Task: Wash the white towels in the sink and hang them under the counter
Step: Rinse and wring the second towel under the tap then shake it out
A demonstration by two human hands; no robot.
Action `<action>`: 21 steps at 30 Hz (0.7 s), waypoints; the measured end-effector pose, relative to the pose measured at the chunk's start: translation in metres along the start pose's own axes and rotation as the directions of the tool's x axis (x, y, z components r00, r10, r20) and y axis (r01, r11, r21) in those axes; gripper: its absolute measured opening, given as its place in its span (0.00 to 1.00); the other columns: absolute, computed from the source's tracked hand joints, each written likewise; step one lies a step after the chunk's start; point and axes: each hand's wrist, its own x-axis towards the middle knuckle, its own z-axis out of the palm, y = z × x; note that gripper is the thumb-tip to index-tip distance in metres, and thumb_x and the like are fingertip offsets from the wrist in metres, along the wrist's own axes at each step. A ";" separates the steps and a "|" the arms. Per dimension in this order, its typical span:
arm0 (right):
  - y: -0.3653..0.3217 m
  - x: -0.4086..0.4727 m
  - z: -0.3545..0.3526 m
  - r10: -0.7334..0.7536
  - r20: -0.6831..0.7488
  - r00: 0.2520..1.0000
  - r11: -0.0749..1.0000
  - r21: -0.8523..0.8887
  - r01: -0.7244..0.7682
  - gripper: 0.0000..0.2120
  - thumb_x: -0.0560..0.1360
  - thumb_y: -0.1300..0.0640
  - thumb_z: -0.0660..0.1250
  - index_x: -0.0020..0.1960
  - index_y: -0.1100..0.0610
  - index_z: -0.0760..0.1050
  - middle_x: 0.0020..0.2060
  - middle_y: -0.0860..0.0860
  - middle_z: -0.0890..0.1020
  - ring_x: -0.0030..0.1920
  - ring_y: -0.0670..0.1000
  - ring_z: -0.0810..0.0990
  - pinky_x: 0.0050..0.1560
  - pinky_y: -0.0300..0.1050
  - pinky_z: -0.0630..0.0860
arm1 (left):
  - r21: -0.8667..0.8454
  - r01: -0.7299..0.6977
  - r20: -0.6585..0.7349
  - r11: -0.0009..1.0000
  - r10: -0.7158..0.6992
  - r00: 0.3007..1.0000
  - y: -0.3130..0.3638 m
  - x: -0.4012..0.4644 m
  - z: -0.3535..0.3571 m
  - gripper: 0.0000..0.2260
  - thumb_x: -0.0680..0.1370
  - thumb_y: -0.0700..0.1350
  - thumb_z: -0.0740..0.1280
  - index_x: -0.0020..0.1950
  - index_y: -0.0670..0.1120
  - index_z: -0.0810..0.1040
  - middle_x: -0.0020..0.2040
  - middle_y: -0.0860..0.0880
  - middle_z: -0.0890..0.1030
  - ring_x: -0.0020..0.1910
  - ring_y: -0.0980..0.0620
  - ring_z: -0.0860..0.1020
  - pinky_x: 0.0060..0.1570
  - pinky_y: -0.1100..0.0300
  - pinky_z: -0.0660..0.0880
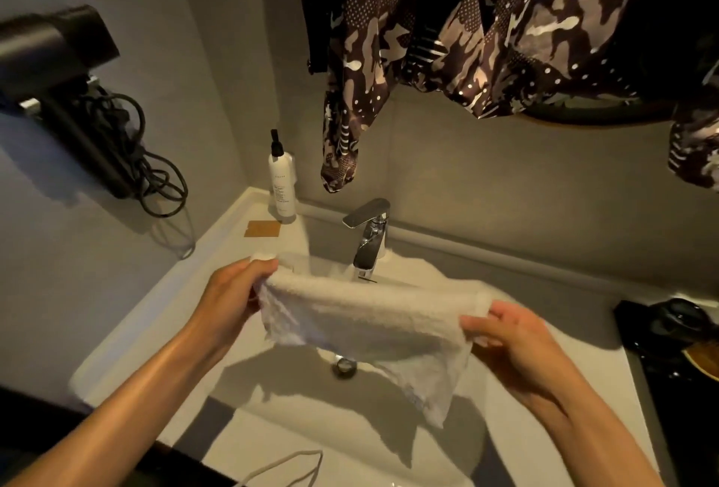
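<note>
Both hands stretch one white towel point(365, 315) above the sink point(350, 420), in front of the faucet point(367, 237). The left hand point(229, 292) and right hand point(513, 335) each have fingers point(478, 325) pinched on a top corner. Keep it taut and low over the basin so drips stay off the tabletop point(218, 253).

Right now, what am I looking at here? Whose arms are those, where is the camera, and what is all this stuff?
There is no machine here: a person wears one camera on the head, looking down at their own bare arms. The left hand and right hand each pinch an end of a white towel, stretched out above the sink. Behind it stands the tap; I see no water running. On the counter at the back left are a pump bottle and a small brown card. A hairdryer hangs on the left wall, and patterned cloth hangs above. Dark things at the right edge are too dim to name.
</note>
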 end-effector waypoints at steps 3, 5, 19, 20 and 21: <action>-0.018 0.009 -0.004 -0.278 -0.116 0.953 0.932 -0.274 0.239 0.10 0.77 0.67 0.67 0.46 0.57 0.85 0.40 0.54 0.88 0.42 0.52 0.85 0.42 0.45 0.81 | 0.281 -0.048 0.051 0.959 0.035 0.998 0.003 0.002 -0.004 0.09 0.79 0.36 0.62 0.41 0.40 0.78 0.39 0.39 0.79 0.38 0.44 0.77 0.41 0.50 0.76; -0.024 0.015 -0.003 -0.413 -0.123 0.902 0.844 -0.425 0.329 0.10 0.79 0.64 0.65 0.45 0.55 0.84 0.39 0.57 0.87 0.40 0.52 0.82 0.43 0.55 0.80 | 0.521 -0.117 0.084 0.845 0.086 0.993 0.001 0.007 -0.004 0.06 0.78 0.38 0.61 0.46 0.45 0.78 0.40 0.43 0.81 0.38 0.44 0.80 0.42 0.47 0.80; -0.070 -0.002 0.010 -0.426 0.107 0.898 0.810 -0.396 0.432 0.14 0.83 0.49 0.56 0.51 0.57 0.76 0.43 0.55 0.76 0.44 0.53 0.72 0.47 0.51 0.69 | 0.366 0.291 -0.030 0.884 -0.302 0.953 -0.021 -0.001 0.019 0.14 0.78 0.51 0.67 0.44 0.40 0.82 0.44 0.37 0.84 0.40 0.45 0.80 0.41 0.50 0.78; -0.071 -0.003 0.009 -0.418 0.114 0.901 0.816 -0.389 0.427 0.14 0.83 0.49 0.56 0.51 0.57 0.76 0.43 0.55 0.76 0.44 0.53 0.73 0.47 0.51 0.69 | 0.385 0.266 -0.004 0.883 -0.287 0.958 -0.022 -0.004 0.021 0.18 0.77 0.56 0.68 0.44 0.40 0.82 0.42 0.37 0.84 0.39 0.46 0.78 0.38 0.54 0.73; -0.072 -0.005 0.009 -0.407 0.112 0.907 0.830 -0.370 0.418 0.14 0.83 0.50 0.56 0.51 0.57 0.76 0.43 0.55 0.76 0.44 0.53 0.73 0.47 0.51 0.69 | 0.408 0.233 0.021 0.883 -0.264 0.964 -0.021 -0.008 0.023 0.19 0.76 0.58 0.69 0.40 0.41 0.81 0.38 0.37 0.82 0.36 0.48 0.76 0.36 0.56 0.68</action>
